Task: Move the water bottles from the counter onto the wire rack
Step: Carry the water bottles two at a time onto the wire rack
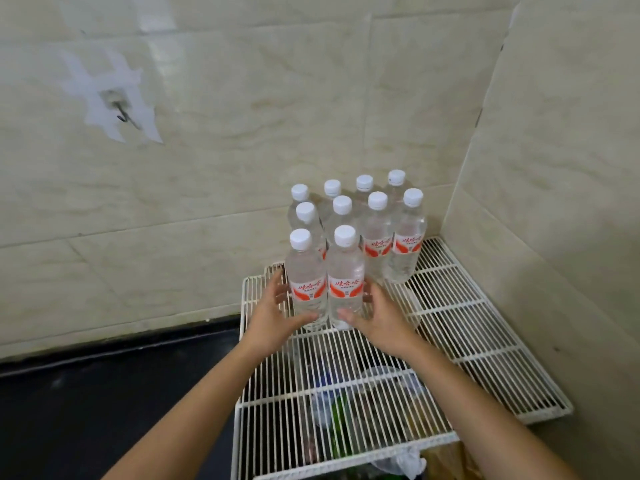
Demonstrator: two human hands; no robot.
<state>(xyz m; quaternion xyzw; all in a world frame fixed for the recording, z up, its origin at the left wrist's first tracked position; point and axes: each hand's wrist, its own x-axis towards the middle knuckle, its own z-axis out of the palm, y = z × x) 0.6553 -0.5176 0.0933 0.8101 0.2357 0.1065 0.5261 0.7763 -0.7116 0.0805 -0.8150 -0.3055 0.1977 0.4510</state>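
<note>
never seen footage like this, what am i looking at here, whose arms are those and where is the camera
There is no machine here. This is one picture from a wide-angle camera worn on a person's head, looking forward and down, so the two bare arms are the wearer's own. A white wire rack sits in the corner of a tiled wall, beside a dark counter. Ten clear water bottles with white caps stand on it. The left hand wraps around the front left bottle, and the right hand around the front right bottle. Blurred items show beneath the wires.
</note>
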